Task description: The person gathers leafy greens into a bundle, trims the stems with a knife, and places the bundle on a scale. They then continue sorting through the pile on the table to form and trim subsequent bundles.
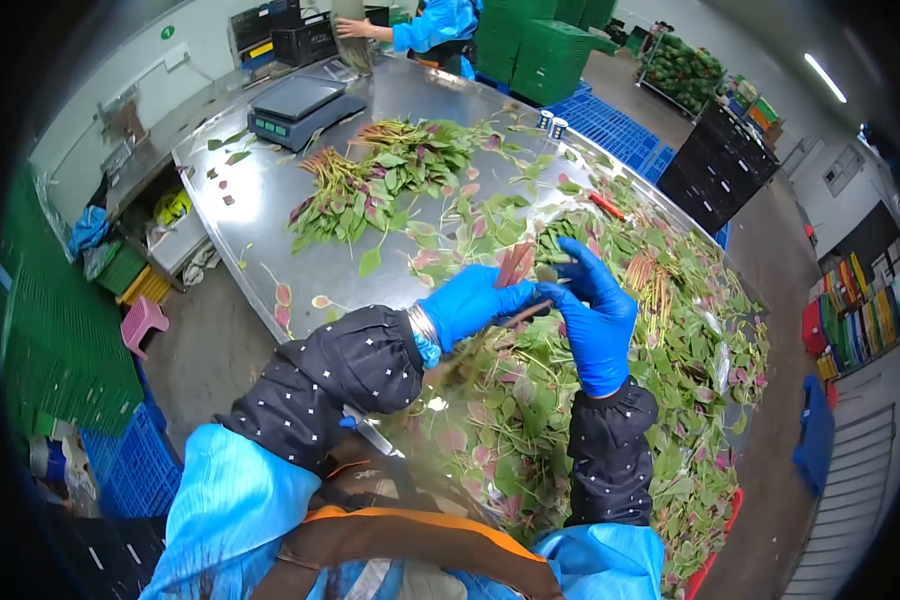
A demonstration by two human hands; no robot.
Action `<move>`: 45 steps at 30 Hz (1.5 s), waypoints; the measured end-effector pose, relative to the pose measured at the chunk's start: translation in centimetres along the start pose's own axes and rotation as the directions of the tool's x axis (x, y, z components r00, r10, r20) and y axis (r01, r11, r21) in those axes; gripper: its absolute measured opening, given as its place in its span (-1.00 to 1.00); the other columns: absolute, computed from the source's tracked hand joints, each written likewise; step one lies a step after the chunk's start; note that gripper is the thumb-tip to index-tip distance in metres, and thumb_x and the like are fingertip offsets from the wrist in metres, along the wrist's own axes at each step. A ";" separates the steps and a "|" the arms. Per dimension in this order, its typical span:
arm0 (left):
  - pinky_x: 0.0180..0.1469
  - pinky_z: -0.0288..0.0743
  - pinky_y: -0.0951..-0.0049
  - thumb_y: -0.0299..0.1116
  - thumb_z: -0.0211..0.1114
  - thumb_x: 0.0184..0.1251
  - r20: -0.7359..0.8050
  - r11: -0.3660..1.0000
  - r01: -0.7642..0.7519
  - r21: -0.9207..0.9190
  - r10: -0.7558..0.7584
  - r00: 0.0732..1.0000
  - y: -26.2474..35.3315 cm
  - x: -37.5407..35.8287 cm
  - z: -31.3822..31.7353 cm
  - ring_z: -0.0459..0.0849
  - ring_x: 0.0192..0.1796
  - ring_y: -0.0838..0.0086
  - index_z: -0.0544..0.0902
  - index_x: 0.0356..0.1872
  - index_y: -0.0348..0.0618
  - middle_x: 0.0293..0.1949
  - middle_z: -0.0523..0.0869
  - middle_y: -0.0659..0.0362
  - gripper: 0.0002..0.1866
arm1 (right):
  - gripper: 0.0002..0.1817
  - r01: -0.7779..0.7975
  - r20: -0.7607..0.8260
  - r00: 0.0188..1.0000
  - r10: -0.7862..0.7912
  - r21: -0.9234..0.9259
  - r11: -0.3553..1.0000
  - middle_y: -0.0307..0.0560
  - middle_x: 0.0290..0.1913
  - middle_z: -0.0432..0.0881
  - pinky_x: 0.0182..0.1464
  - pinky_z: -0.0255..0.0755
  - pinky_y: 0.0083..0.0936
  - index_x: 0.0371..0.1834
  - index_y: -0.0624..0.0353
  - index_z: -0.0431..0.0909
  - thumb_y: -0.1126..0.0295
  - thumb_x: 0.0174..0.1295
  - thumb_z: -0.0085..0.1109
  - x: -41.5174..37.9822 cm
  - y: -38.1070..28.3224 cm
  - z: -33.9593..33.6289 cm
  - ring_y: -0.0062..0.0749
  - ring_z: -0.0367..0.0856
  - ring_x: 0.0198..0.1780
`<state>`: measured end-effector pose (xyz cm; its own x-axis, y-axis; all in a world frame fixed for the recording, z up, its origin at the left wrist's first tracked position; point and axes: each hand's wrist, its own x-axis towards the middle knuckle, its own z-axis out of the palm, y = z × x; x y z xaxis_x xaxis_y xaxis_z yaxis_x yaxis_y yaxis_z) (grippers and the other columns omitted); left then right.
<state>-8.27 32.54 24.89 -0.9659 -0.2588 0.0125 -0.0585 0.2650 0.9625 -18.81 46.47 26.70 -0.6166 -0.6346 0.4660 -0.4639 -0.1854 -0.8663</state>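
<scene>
Left hand [465, 303]: grip closed on stems [513, 266] – held above the counter [345, 275].
Right hand [600, 325]: fingers bent, beside the left hand at the stems; whether its grip is closed on anything cannot be told.
Leaf pile [540, 395]: loose on the counter, below and around the right hand.
Bunches [405, 170]: on the counter, near the scale [305, 106].
Red object [607, 206]: among leaves, beyond the right hand.

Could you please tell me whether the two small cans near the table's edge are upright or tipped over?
Upright: the cans show their round tops uppermost, with their printed sides below.
</scene>
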 end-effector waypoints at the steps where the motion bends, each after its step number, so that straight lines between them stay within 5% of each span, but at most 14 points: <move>1: -0.34 0.46 0.53 0.12 0.07 0.29 0.016 0.990 -0.003 -0.142 0.006 1.000 -0.4 -0.3 0.8 0.57 -0.40 0.60 0.61 -0.14 -0.23 -0.33 0.70 0.18 -0.46 | -0.52 0.024 -0.035 0.999 -0.025 -0.007 1.000 -0.16 -0.28 0.64 -0.25 0.50 -0.64 0.06 0.11 0.53 0.60 -0.01 0.29 0.0 0.2 0.1 -0.62 0.59 -0.32; 3: -0.33 0.43 0.56 0.10 0.09 0.29 0.041 0.910 0.001 -0.414 0.018 0.999 -0.4 -0.7 1.9 0.55 -0.45 0.61 0.61 -0.12 -0.27 -0.34 0.68 0.19 -0.46 | -0.53 0.022 -0.040 0.999 -0.022 -0.007 1.000 -0.16 -0.27 0.64 -0.27 0.50 -0.64 0.06 0.12 0.53 0.59 0.00 0.29 -0.6 1.0 0.4 -0.62 0.59 -0.31; 6: -0.38 0.41 0.57 0.03 0.12 0.30 0.348 0.933 0.166 -0.320 -0.047 0.936 -0.3 -1.0 0.9 0.53 -0.54 0.61 0.56 -0.08 -0.28 -0.38 0.68 0.17 -0.50 | -0.46 -0.200 0.075 0.978 0.193 0.105 0.974 -0.18 -0.25 0.60 -0.30 0.46 -0.65 0.12 0.08 0.49 0.51 -0.02 0.34 -1.4 1.5 0.5 -0.61 0.54 -0.33; 10: -0.60 0.29 0.64 -0.23 0.16 0.31 0.429 0.947 0.297 -0.124 -0.218 0.876 -0.6 -0.9 0.9 0.40 -0.68 0.68 0.50 -0.05 -0.23 -0.48 0.64 0.19 -0.68 | -0.20 -0.042 0.008 0.999 0.044 -0.116 0.992 -0.18 -0.12 0.43 -0.33 0.33 -0.59 0.29 0.01 0.30 0.32 -0.13 0.42 -2.1 2.1 -0.7 -0.57 0.37 -0.31; 13: -0.61 0.28 0.64 -0.43 0.15 0.18 0.455 0.930 0.320 -0.182 -0.209 0.866 -1.1 -1.1 2.8 0.41 -0.68 0.66 0.59 -0.26 -0.27 -0.51 0.64 0.14 -0.83 | -0.47 0.287 0.102 0.957 -0.271 -0.207 0.935 -0.12 -0.27 0.54 -0.38 0.39 -0.52 0.12 0.01 0.48 0.18 0.03 0.26 -3.2 3.6 0.9 -0.46 0.52 -0.40; 19: -0.60 0.27 0.61 -0.48 0.19 0.09 0.464 0.861 0.482 -0.163 -0.364 0.808 -3.8 -0.8 3.6 0.42 -0.69 0.62 0.61 -0.32 -0.29 -0.49 0.67 0.09 -0.86 | -0.79 0.253 0.327 0.941 -0.088 -0.507 0.824 -0.15 -0.40 0.54 -0.39 0.43 -0.38 -0.31 0.02 0.62 0.16 0.15 0.13 -4.8 5.3 0.2 -0.22 0.57 -0.40; 28: -0.55 0.45 0.55 -0.24 0.29 0.21 0.612 0.797 0.552 -0.245 -0.315 0.726 -5.8 -0.1 6.9 0.54 -0.65 0.50 0.58 -0.21 -0.27 -0.49 0.66 0.13 -0.71 | -0.83 0.123 0.225 0.973 -0.054 -0.303 0.945 -0.10 -0.47 0.51 -0.43 0.41 -0.46 -0.37 0.14 0.55 0.28 0.09 0.24 -5.3 8.7 -1.1 -0.33 0.56 -0.45; 30: -0.68 0.22 0.56 0.00 0.09 0.33 0.607 0.798 0.599 0.064 -0.508 0.612 -6.6 0.0 6.1 0.34 -0.80 0.57 0.62 -0.29 -0.23 -0.76 0.49 0.23 -0.57 | -0.79 -0.076 0.211 0.972 0.101 -0.121 0.990 -0.12 -0.40 0.53 -0.35 0.42 -0.51 -0.27 0.17 0.54 0.33 0.08 0.26 -4.0 7.7 -2.8 -0.44 0.57 -0.39; 32: -0.69 0.08 0.58 0.01 -0.10 0.43 0.571 0.761 0.638 -0.119 -0.473 0.671 -7.3 -0.2 5.6 0.22 -0.82 0.61 0.61 -0.38 -0.23 -0.85 0.34 0.26 -0.49 | -0.56 -0.244 0.058 0.970 0.238 0.165 0.956 -0.20 -0.19 0.56 -0.16 0.41 -0.57 0.07 0.24 0.41 0.40 0.10 0.24 -1.2 13.7 -6.9 -0.57 0.47 -0.21; 33: -0.70 0.08 0.57 0.01 -0.11 0.44 0.531 0.734 0.640 -0.226 -0.458 0.713 -7.7 -0.5 5.0 0.20 -0.82 0.61 0.61 -0.38 -0.24 -0.85 0.33 0.26 -0.49 | -0.54 -0.382 -0.136 0.909 0.395 0.111 0.917 -0.17 -0.22 0.56 -0.16 0.41 -0.58 0.10 0.29 0.38 0.43 0.11 0.21 0.6 14.8 -10.6 -0.54 0.48 -0.24; 34: -0.70 0.08 0.56 0.02 -0.12 0.44 0.486 0.702 0.630 -0.332 -0.446 0.752 -7.9 -0.8 4.2 0.19 -0.83 0.61 0.61 -0.38 -0.25 -0.86 0.32 0.27 -0.48 | -0.56 -0.309 -0.341 0.906 0.249 -0.134 0.942 -0.12 -0.26 0.56 -0.17 0.42 -0.61 0.12 0.32 0.34 0.46 0.16 0.13 1.3 17.6 -14.5 -0.57 0.49 -0.25; 36: -0.71 0.07 0.55 0.03 -0.13 0.44 0.400 0.625 0.592 -0.509 -0.437 0.806 -9.0 -1.4 3.0 0.15 -0.84 0.59 0.59 -0.38 -0.27 -0.87 0.28 0.27 -0.46 | -0.38 -0.631 -0.660 0.723 0.204 -0.512 0.583 0.26 -0.04 0.55 -0.01 0.42 -0.24 0.17 0.34 0.29 0.08 0.18 0.07 1.9 24.3 -21.6 -0.04 0.58 -0.06; 38: -0.69 0.10 0.54 0.01 -0.17 0.46 0.337 0.582 0.581 -0.569 -0.480 0.810 -9.8 -2.0 2.4 0.14 -0.84 0.56 0.59 -0.36 -0.25 -0.87 0.25 0.26 -0.47 | -0.13 -0.786 -0.726 0.604 0.329 -0.474 0.397 0.40 0.01 0.49 0.09 0.36 -0.16 0.21 0.31 0.28 -0.24 0.04 0.06 1.6 28.5 -24.7 0.17 0.50 0.03; 45: -0.68 0.12 0.51 -0.01 -0.04 0.41 0.326 0.453 0.660 -0.599 -0.616 0.718 -13.3 -2.6 3.2 0.18 -0.83 0.54 0.59 -0.37 -0.27 -0.85 0.29 0.25 -0.52 | 0.25 -0.870 -0.683 0.348 0.642 -0.491 -0.052 0.33 0.30 0.18 0.23 0.17 0.01 0.42 0.11 -0.08 -0.44 -0.27 0.16 7.4 24.8 -17.3 0.10 0.28 0.26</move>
<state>-5.77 32.66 11.24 -0.7393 -0.0463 -0.6718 -0.5132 -0.6071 0.6066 -45.90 50.13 11.77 -0.9469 0.1731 -0.2710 0.2478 0.9299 -0.2719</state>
